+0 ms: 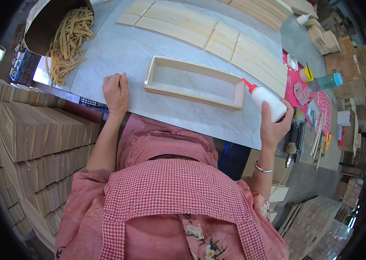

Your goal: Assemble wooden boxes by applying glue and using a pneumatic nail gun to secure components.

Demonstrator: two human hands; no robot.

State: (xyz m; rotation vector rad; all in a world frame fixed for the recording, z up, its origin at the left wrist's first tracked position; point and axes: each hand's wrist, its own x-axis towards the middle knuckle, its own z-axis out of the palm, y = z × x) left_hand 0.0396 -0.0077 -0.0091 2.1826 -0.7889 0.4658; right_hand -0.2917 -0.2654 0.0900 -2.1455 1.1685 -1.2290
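In my right hand (274, 122) is a white glue bottle (264, 100) with a red nozzle. Its tip meets the right-hand corner of a long, open wooden frame (195, 98) lying on the grey table. White glue shows along parts of the frame's upper edge, most plainly at the left end. My left hand (116, 93) rests as a loose fist on the table, left of the frame and apart from it; I see nothing in its fingers. Behind the frame, flat wooden panels (172, 30) lie in a row with narrow gaps between them.
A tipped container (40, 32) spills tan rubber-band-like strips (68, 41) at the far left. Stacked wooden frames (40, 134) crowd the left side. Rightward are a pink cloth (297, 71), a teal-lidded jar (325, 81) and an air tool (293, 138). More boards (256, 11) sit behind.
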